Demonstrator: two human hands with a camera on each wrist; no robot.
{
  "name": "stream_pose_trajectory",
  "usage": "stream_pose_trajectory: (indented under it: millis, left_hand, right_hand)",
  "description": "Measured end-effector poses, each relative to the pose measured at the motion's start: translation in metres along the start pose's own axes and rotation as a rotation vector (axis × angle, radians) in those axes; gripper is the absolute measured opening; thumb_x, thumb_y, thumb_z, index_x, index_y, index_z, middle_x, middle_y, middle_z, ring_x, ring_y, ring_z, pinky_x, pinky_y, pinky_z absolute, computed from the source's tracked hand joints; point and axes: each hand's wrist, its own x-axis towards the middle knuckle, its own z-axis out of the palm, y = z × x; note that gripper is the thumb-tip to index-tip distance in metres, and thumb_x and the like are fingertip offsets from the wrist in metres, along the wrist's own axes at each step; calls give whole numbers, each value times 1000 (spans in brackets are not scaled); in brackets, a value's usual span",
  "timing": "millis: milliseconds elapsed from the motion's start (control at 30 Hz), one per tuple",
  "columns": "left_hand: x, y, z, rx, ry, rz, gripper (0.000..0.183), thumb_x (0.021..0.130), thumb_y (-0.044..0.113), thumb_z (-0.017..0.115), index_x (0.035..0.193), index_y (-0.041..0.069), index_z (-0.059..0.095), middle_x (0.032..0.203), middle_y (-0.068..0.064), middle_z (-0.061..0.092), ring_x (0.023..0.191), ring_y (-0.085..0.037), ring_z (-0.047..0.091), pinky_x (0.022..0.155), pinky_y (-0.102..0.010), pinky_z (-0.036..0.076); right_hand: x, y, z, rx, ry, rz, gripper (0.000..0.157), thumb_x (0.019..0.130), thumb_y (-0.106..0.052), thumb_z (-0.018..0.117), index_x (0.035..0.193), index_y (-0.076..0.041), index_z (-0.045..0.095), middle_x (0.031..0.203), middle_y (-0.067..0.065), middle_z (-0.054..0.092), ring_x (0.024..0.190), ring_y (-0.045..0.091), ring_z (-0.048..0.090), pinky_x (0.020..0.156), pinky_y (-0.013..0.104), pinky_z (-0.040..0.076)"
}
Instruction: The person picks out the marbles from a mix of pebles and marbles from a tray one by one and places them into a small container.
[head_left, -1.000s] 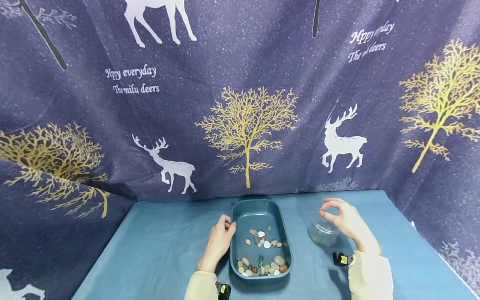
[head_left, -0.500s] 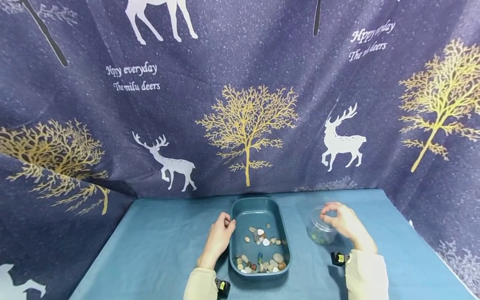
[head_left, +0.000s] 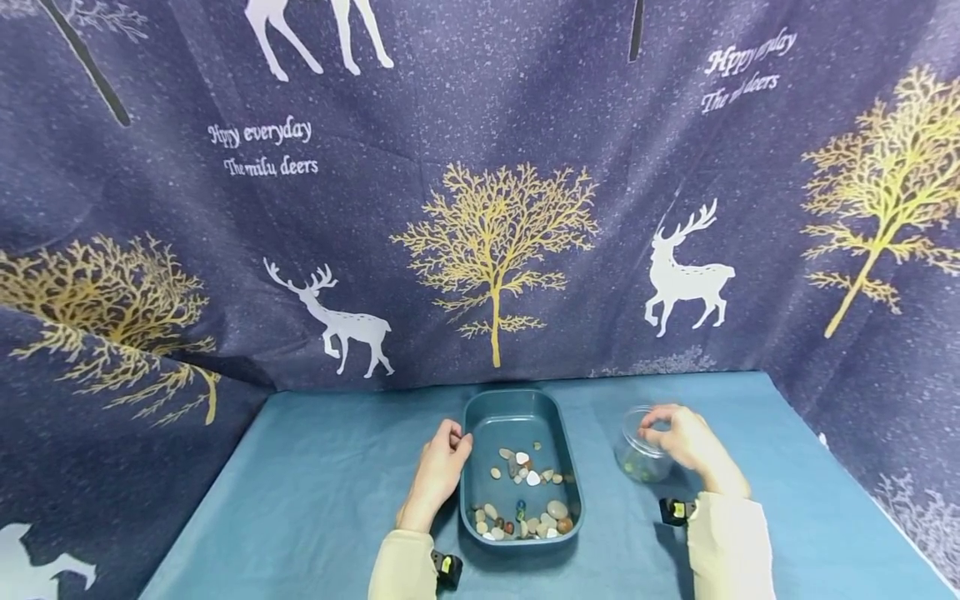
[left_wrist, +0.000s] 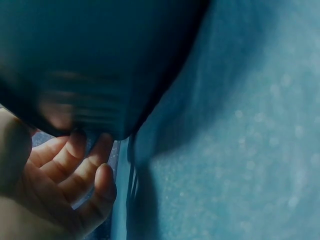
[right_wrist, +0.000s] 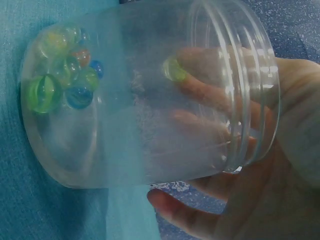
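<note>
A dark teal tray (head_left: pixel 517 542) lies on the table with pebbles (head_left: pixel 557 508) inside and a few coloured marbles (head_left: pixel 521 510) among them. My left hand (head_left: pixel 441 467) grips the tray's left rim; in the left wrist view its fingers (left_wrist: pixel 82 172) curl up at the wall from outside. To the right stands a clear plastic jar (right_wrist: pixel 150 145), lidless, with several glass marbles (right_wrist: pixel 45 94) at its bottom. My right hand (head_left: pixel 684 443) reaches into the jar's mouth and pinches a yellow-green marble (right_wrist: pixel 175 69) at its fingertips, seen through the wall.
A teal cloth (head_left: pixel 322 492) covers the table. Behind it hangs a dark blue curtain (head_left: pixel 480 100) printed with deer and trees. Black cameras sit at the left wrist (head_left: pixel 447 570) and right wrist (head_left: pixel 675 511).
My right hand has come down and slightly left, from above the jar to its mouth. The left hand stays on the tray's rim, and the pebbles lie as before.
</note>
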Motion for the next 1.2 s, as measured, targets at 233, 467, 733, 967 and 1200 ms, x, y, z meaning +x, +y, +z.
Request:
stream_pose_trajectory:
  millis: [233, 467, 733, 967, 1200]
  left_hand:
    - [-2, 0, -1, -6, -7, -1, 12, 99, 21, 58, 94, 13, 50, 79, 4, 56, 64, -12, 51, 63, -32, 42]
    - [1, 3, -2, -11, -2, -4, 12, 99, 22, 58, 94, 14, 50, 79, 4, 56, 65, -11, 51, 64, -31, 42]
    - [3, 4, -4, -15, -12, -7, 12, 99, 22, 57, 95, 13, 50, 80, 3, 56, 65, -13, 51, 64, -32, 42]
    - [1, 3, -4, -2, -17, -17, 12, 99, 22, 58, 96, 13, 50, 80, 4, 57, 65, -13, 52, 64, -33, 42]
    - [0, 3, -2, 1, -10, -7, 12, 99, 22, 58, 95, 14, 50, 79, 5, 57, 65, -12, 52, 64, -32, 43]
  right_hand:
    - [0, -1, 0, -1, -48, 87, 7, 84, -16, 71, 89, -12, 73, 115, 23, 64, 108, 48, 56, 85, 57, 44]
    - [4, -5, -3, -15, -70, 179, 14, 86, -19, 70, 96, -9, 75, 115, 27, 63, 104, 49, 56, 81, 56, 45]
    - [7, -7, -5, -7, -82, 262, 12, 86, -21, 71, 94, -12, 74, 114, 26, 63, 100, 43, 57, 79, 54, 44]
    - [4, -10, -8, -6, -115, 247, 26, 90, -26, 67, 109, -9, 73, 124, 28, 59, 112, 52, 51, 85, 58, 44]
    - [-3, -22, -23, -13, -71, 208, 34, 91, -31, 66, 114, -7, 71, 123, 29, 59, 115, 54, 50, 86, 60, 43]
